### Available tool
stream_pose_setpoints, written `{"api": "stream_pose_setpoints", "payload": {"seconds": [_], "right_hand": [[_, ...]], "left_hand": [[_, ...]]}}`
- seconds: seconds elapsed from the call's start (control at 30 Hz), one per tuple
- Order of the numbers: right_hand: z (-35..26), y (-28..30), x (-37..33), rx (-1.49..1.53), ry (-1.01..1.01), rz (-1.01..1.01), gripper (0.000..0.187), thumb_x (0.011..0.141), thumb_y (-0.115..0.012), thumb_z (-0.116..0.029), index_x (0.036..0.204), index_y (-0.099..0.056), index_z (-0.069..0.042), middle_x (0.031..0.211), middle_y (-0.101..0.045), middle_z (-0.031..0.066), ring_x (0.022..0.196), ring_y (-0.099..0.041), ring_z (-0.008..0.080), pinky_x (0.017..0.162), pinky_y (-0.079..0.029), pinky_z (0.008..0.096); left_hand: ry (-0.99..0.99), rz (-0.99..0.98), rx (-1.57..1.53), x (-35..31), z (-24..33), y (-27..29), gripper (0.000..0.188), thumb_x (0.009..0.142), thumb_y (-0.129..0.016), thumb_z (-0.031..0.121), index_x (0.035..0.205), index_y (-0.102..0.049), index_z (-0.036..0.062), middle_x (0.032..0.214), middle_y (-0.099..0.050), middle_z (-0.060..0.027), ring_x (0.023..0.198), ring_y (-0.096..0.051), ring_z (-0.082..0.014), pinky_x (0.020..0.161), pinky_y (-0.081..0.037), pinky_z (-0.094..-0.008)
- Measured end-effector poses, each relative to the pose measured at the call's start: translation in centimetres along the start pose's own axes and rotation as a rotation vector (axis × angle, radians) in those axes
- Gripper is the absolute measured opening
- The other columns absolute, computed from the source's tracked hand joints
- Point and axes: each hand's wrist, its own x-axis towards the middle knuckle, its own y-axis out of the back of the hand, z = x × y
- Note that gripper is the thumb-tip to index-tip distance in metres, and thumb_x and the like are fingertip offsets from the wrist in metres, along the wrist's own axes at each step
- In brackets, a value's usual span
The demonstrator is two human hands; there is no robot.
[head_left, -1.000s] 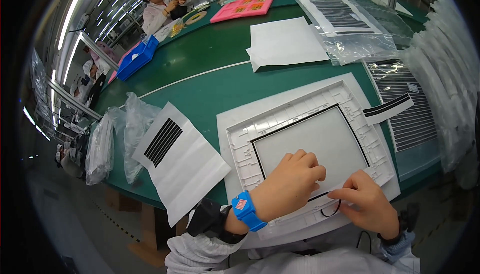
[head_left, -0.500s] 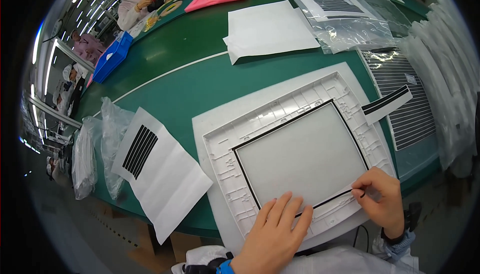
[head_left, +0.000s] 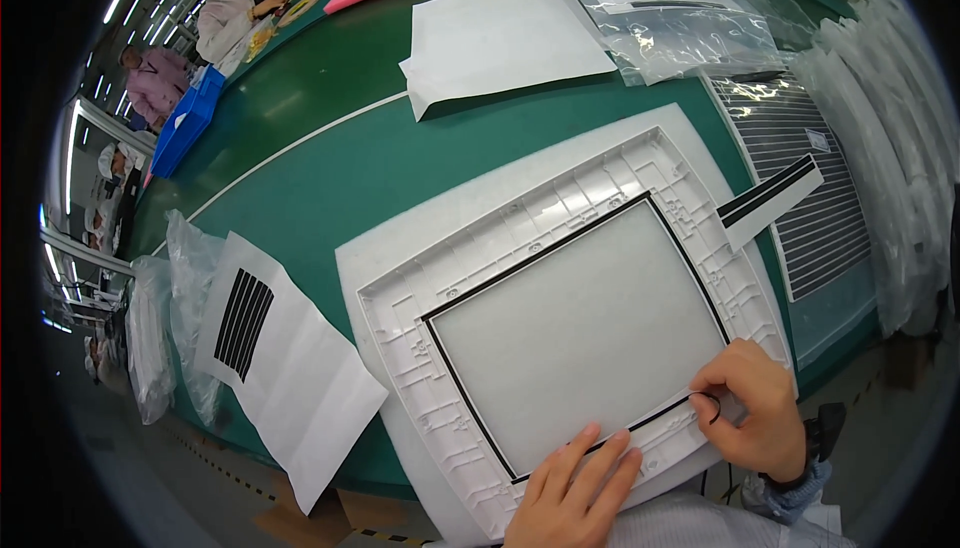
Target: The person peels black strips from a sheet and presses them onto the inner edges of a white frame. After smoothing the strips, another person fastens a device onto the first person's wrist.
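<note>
- The right hand (head_left: 750,408) is bent, with thumb and forefinger pinched on the black strip (head_left: 655,415) near its free end; a short tail is curled past the fingertips.
- The left hand (head_left: 575,498) is laid palm down, fingers stretched and slightly parted, their tips resting on the strip; its thumb cannot be made out.
- The strip is set along the near edge of the opening in the white frame (head_left: 405,348), its long axis slanted from lower left to upper right; part of it is hidden by the left fingers.
- From the left fingertips, the pinched end is reached to the right and slightly farther from the body, along that same edge.
- The opening's near right corner is covered by the right hand, which is clearly the nearer one; the lower end of the right-side strip (head_left: 690,258) is met there.
- The frame is supported by a white pad (head_left: 500,197).
</note>
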Motion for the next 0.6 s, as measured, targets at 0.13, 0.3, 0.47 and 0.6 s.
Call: {"api": "stream_pose_setpoints", "payload": {"seconds": [0.13, 0.3, 0.47, 0.6], "right_hand": [[0.1, -0.4, 0.1, -0.022, 0.017, 0.013, 0.018, 0.066, -0.064, 0.005, 0.081, -0.059, -0.004, 0.069, -0.055, 0.0073, 0.064, -0.052, 0.0246, 0.061, -0.040, 0.0333], [-0.1, -0.3, 0.3, -0.033, 0.013, 0.003, 0.018, 0.065, -0.063, 0.006, 0.078, -0.057, -0.004, 0.067, -0.054, 0.0062, 0.063, -0.052, 0.0237, 0.061, -0.040, 0.0329], [-0.2, -0.5, 0.5, -0.059, 0.014, 0.004, 0.017, 0.065, -0.063, 0.006, 0.078, -0.056, -0.004, 0.067, -0.054, 0.0061, 0.063, -0.053, 0.0234, 0.061, -0.040, 0.0330], [-0.3, -0.6, 0.5, -0.063, -0.005, 0.007, 0.017, 0.066, -0.064, 0.005, 0.079, -0.057, -0.003, 0.068, -0.054, 0.0066, 0.063, -0.053, 0.0236, 0.061, -0.040, 0.0331]], "left_hand": [[-0.004, -0.011, 0.011, 0.0, 0.0, 0.2, 0.036, 0.080, -0.063, 0.008, 0.116, -0.060, 0.0035, 0.124, -0.055, -0.0104, 0.121, -0.048, -0.0319, 0.093, -0.040, -0.0405], [-0.050, 0.009, 0.029, 0.4, -0.2, 0.8, 0.037, 0.081, -0.063, 0.008, 0.118, -0.059, 0.0041, 0.126, -0.055, -0.0099, 0.121, -0.048, -0.0320, 0.092, -0.040, -0.0402], [-0.076, -0.016, 0.081, 0.0, -0.6, 0.3, 0.037, 0.082, -0.063, 0.009, 0.119, -0.059, 0.0051, 0.127, -0.055, -0.0091, 0.122, -0.048, -0.0309, 0.092, -0.039, -0.0400], [-0.102, -0.040, 0.152, -0.4, -1.5, -0.7, 0.037, 0.082, -0.063, 0.010, 0.119, -0.060, 0.0067, 0.127, -0.055, -0.0079, 0.123, -0.047, -0.0294, 0.092, -0.038, -0.0396]]}}
